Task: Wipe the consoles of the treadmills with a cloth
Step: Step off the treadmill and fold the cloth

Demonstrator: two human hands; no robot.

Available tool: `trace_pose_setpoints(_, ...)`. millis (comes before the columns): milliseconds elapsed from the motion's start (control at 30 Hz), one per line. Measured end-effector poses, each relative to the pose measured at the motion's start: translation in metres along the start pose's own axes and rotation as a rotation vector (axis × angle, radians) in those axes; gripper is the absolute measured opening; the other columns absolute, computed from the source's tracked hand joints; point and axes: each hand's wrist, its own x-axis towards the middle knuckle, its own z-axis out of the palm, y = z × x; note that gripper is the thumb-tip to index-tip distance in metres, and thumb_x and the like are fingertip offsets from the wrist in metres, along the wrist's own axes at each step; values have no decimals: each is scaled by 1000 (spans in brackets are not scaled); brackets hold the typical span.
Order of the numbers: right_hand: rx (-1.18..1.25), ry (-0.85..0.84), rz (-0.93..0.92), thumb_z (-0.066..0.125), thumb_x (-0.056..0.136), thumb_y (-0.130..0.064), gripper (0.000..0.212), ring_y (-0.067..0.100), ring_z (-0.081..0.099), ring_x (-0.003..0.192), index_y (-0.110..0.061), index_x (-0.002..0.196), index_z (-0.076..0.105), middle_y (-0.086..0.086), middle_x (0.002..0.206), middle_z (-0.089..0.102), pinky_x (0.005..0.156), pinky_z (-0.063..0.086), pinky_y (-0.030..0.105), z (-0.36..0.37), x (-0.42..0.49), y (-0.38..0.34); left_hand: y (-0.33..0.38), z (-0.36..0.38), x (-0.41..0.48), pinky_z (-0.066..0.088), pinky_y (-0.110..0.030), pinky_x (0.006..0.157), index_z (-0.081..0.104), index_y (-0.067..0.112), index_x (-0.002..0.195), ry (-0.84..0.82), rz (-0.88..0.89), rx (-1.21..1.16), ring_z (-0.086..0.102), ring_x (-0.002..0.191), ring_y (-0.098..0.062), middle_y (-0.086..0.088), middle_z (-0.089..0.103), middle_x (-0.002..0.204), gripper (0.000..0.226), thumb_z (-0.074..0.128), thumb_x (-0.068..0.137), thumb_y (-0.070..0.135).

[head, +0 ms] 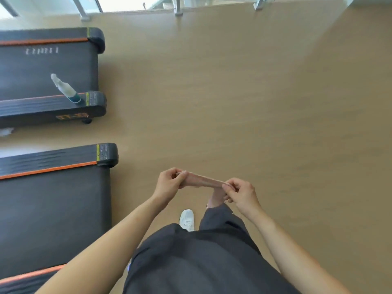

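At the far left, two black treadmills with orange stripes lie side by side on the tan floor: the far treadmill carries a spray bottle standing on its side rail, and the near treadmill sits beside the person's left arm. Further right, the left hand pinches one end of a folded pinkish cloth, held out in front of the body above a white shoe. The right hand pinches the other end, its grip closed on the cloth.
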Motion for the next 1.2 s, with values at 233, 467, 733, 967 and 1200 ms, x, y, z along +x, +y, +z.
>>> trace_pose_setpoints(233, -3, -111, -52, 67, 96, -14, 12, 14, 71, 63, -7, 87, 70, 16, 77, 74, 64, 60, 35, 7, 192, -85, 67, -37, 131, 57, -30, 70, 71, -3, 98, 181, -91, -54, 61, 77, -18, -9, 67, 85, 22, 66, 99, 19)
trace_pose_setpoints(467, -112, -320, -195, 69, 95, -19, 12, 22, 73, 68, -14, 84, 70, 18, 81, 71, 63, 55, 29, 31, 371, -214, 139, -104, 238, 59, -31, 74, 74, 10, 87, 390, -203, -167, 64, 80, -19, -6, 70, 83, 15, 67, 98, 17)
trace_pose_setpoints(733, -252, -513, -379, 69, 94, -13, 13, 5, 61, 51, -14, 82, 66, -5, 64, 61, 57, 54, 24, 119, 507, -392, 195, -218, 322, 60, -33, 77, 76, 9, 92, 623, -216, -397, 67, 81, -16, -5, 74, 87, 14, 68, 97, 20)
trace_pose_setpoints(967, -383, -548, -454, 69, 93, -12, 17, 16, 64, 61, -18, 77, 66, 1, 69, 65, 63, 57, 34, 274, 586, -526, 191, -384, 416, 55, -23, 72, 75, 9, 96, 686, -201, -533, 63, 85, -15, -4, 72, 91, 13, 67, 98, 19)
trace_pose_setpoints(1200, -535, -586, -509, 69, 93, -22, 10, 15, 60, 70, -18, 84, 72, -4, 73, 67, 68, 47, 29, 425, 633, -651, 185, -566, 490, 50, -32, 72, 75, 14, 89, 776, -162, -508, 58, 77, -15, 0, 69, 80, 11, 70, 95, 21)
